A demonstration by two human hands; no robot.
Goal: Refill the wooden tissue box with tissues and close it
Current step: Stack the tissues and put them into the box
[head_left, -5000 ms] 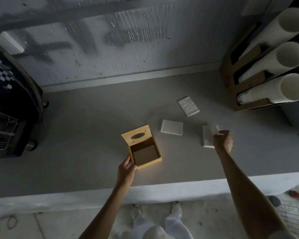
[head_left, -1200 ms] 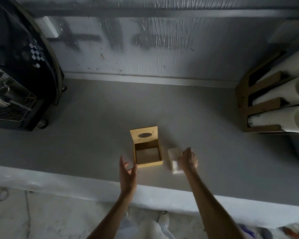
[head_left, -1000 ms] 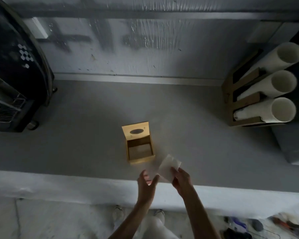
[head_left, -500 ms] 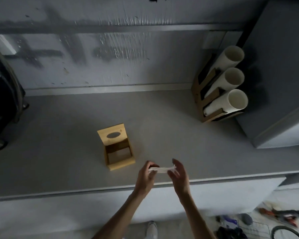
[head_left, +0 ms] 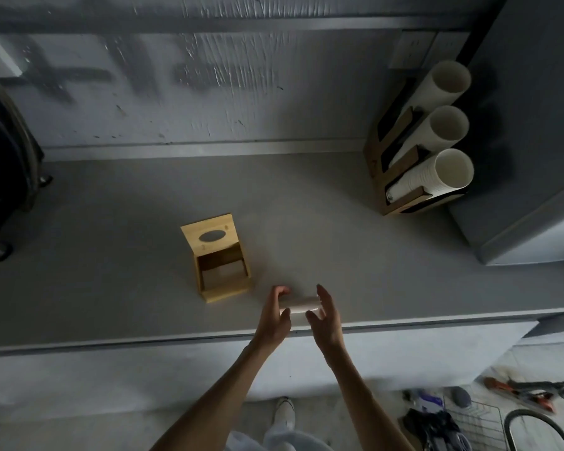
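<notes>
The wooden tissue box [head_left: 220, 275] stands on the grey counter [head_left: 111, 255], its hinged lid with an oval slot raised at the back and the inside showing. Just right of the box and nearer the counter's front edge, a white stack of tissues [head_left: 299, 305] is held edge-on between both hands. My left hand [head_left: 274, 317] presses its left end and my right hand [head_left: 326, 317] presses its right end with the fingers stretched forward. The stack hangs a little above the counter, apart from the box.
A wooden rack with three rolls of white cups [head_left: 433, 148] lies at the back right beside a grey cabinet [head_left: 534, 141]. A dark machine [head_left: 4, 177] sits at the far left. Tools and a wire basket [head_left: 479, 421] are on the floor at lower right.
Over the last second my right hand lifted the tissue stack from beside the box and my left hand joined it. Both hands now squeeze the stack, held slightly further forward.
</notes>
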